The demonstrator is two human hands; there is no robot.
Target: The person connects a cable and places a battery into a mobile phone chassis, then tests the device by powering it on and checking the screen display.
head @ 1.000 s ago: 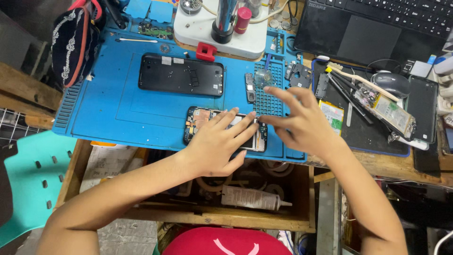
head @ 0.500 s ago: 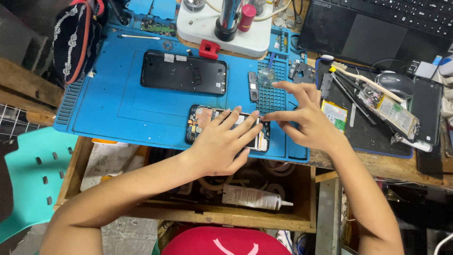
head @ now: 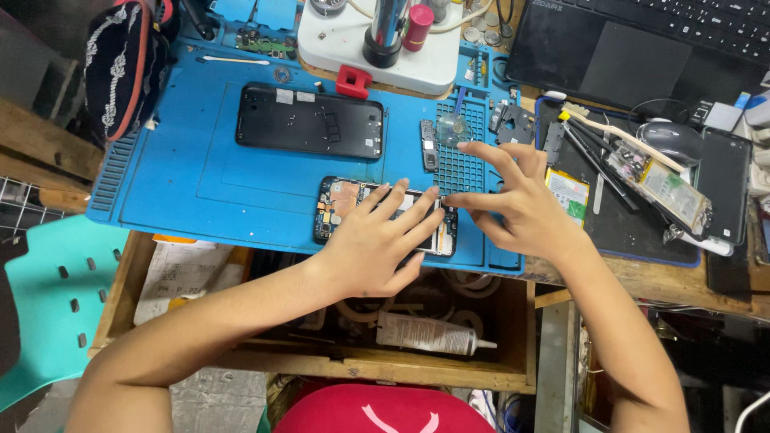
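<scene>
An opened phone (head: 341, 207) with bare circuitry lies at the front edge of the blue work mat (head: 200, 176). My left hand (head: 377, 240) rests flat on it, fingers spread across its right half. My right hand (head: 517, 204) is at the phone's right end, thumb and forefinger pinched together near my left fingertips; whether a small part sits between them cannot be told. A black phone back cover (head: 309, 120) lies farther back on the mat.
Microscope base (head: 377, 48) with a red clip (head: 353, 80) stands at the back. Small phone parts (head: 513, 122) and tools (head: 597, 148) lie to the right, beside a laptop (head: 642, 48), a mouse (head: 674, 140) and another phone (head: 724, 196). An open wooden drawer (head: 321, 361) holds a glue tube (head: 429, 333).
My right hand has drawn back from over the phone to its right end and pinched thumb and forefinger. My left hand stays pressed on the phone.
</scene>
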